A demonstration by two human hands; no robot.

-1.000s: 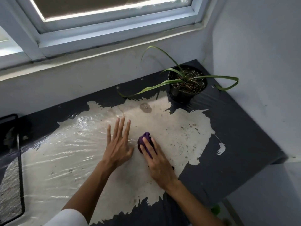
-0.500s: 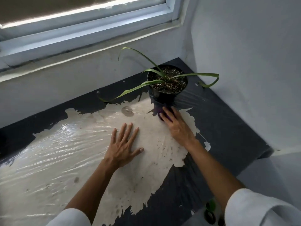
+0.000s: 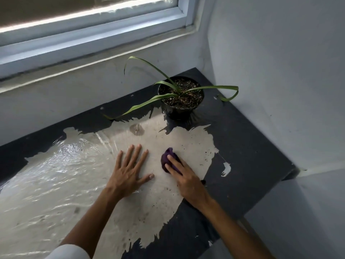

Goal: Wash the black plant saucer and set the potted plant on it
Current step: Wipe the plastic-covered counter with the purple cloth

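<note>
- At the far left, the bench is worn down from black to a pale, glossy patch that catches the window light.
- Your left hand lies flat on that pale patch, fingers spread and grasping nothing; it looks to be bracing you.
- Just to its right, your right hand presses down on a bunched purple cloth, fingers curled over it, holding it against the bench.
- Dark crumbs of soil dot the pale surface around and to the right of the cloth.
- Farther back and right, near the corner of the wall, the potted plant stands upright straight on the bench, long leaves drooping left and right.
- No black saucer shows anywhere in view, so I cannot tell where it is or whether it is washed.
- Judging by this, you are wiping the bench rather than setting the plant down.
- Next you would need to fetch the clean saucer, place it on the wiped spot, then lift the pot with both hands around its sides so no soil spills.
</note>
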